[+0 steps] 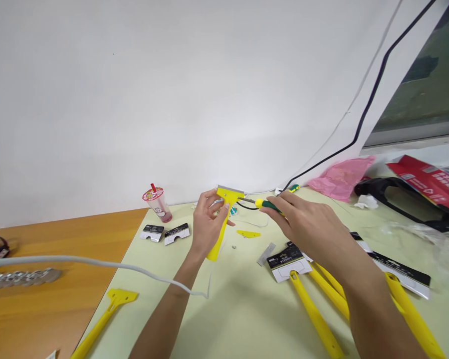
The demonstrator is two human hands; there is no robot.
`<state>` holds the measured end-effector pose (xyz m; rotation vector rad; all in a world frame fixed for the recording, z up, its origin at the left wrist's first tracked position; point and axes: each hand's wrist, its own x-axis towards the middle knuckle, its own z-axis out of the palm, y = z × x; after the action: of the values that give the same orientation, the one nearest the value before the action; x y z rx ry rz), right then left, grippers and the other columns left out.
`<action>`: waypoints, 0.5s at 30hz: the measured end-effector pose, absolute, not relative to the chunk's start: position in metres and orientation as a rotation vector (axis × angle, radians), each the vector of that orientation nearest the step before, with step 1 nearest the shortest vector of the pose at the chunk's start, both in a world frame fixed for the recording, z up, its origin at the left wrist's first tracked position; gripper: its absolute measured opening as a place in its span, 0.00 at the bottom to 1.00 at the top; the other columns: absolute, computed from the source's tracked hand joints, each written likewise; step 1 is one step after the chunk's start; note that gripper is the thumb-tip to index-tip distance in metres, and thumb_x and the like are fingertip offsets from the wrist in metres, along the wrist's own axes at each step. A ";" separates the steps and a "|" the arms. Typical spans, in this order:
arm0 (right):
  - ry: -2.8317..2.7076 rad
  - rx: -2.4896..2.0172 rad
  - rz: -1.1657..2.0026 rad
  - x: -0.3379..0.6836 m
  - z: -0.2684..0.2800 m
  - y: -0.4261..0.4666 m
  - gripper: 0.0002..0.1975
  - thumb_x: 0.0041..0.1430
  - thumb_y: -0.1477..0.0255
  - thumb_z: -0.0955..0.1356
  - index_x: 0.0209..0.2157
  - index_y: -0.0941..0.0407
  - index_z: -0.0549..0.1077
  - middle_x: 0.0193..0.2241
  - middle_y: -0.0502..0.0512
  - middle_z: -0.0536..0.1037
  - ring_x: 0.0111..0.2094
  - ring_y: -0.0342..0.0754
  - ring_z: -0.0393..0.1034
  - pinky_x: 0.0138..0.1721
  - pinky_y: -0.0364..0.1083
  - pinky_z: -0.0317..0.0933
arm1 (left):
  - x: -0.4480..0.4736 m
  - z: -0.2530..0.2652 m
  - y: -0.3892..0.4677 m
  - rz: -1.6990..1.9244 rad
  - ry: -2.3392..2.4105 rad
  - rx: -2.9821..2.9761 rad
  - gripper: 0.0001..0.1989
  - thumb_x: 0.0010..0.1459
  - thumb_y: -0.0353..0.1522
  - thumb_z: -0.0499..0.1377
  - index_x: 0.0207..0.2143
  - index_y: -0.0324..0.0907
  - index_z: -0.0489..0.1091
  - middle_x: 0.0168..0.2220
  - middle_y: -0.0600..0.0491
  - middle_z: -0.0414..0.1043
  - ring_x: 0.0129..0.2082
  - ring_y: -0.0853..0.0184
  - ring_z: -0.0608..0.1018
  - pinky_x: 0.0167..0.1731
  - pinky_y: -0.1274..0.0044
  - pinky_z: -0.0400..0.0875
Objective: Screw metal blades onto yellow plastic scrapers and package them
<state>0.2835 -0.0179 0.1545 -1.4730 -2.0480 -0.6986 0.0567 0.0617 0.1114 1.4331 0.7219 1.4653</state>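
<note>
My left hand [206,222] is closed around a yellow scraper [220,239], held upright and slightly tilted, with a metal blade along its top edge. In my right hand [303,217] is a screwdriver [266,204] with a green and yellow handle. Its shaft points left, and the tip is at the right side of the scraper's head. Below them on the table lie a loose yellow cover plate [249,234] and a small metal piece [234,247], too small to name. A clear packet [266,254] lies to their right.
More yellow scrapers [314,314] with black and white cards lie at the right, and one scraper [112,306] at the left. A drink cup [157,203] stands near the wall. A grey cable [97,262] crosses the left forearm. Pink plastic [342,177] lies at the back right.
</note>
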 end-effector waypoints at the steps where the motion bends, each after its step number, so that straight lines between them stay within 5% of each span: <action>1: -2.044 -1.467 -0.705 0.284 0.154 -0.017 0.24 0.81 0.56 0.58 0.48 0.54 0.80 0.37 0.59 0.83 0.21 0.49 0.69 0.23 0.50 0.42 | 0.056 0.112 0.062 1.464 0.722 1.433 0.25 0.62 0.39 0.72 0.56 0.45 0.67 0.60 0.40 0.77 0.54 0.53 0.84 0.28 0.76 0.86; 11: -2.095 -1.457 -0.467 0.286 0.166 -0.021 0.19 0.80 0.61 0.61 0.51 0.55 0.81 0.41 0.60 0.84 0.33 0.54 0.81 0.29 0.50 0.59 | 0.052 0.110 0.063 1.457 0.681 1.485 0.27 0.62 0.38 0.72 0.60 0.48 0.68 0.61 0.43 0.77 0.56 0.54 0.82 0.30 0.77 0.86; 15: -2.068 -1.356 -0.429 0.286 0.166 -0.019 0.16 0.80 0.64 0.63 0.51 0.56 0.80 0.44 0.62 0.84 0.38 0.55 0.82 0.33 0.50 0.66 | 0.051 0.109 0.067 1.408 0.635 1.510 0.21 0.65 0.41 0.69 0.57 0.44 0.73 0.59 0.42 0.78 0.48 0.59 0.84 0.30 0.75 0.85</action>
<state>0.2864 -0.0185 0.1665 -1.3559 -2.0680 -0.4295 0.0508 0.0675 0.1086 1.5103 0.6354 1.4080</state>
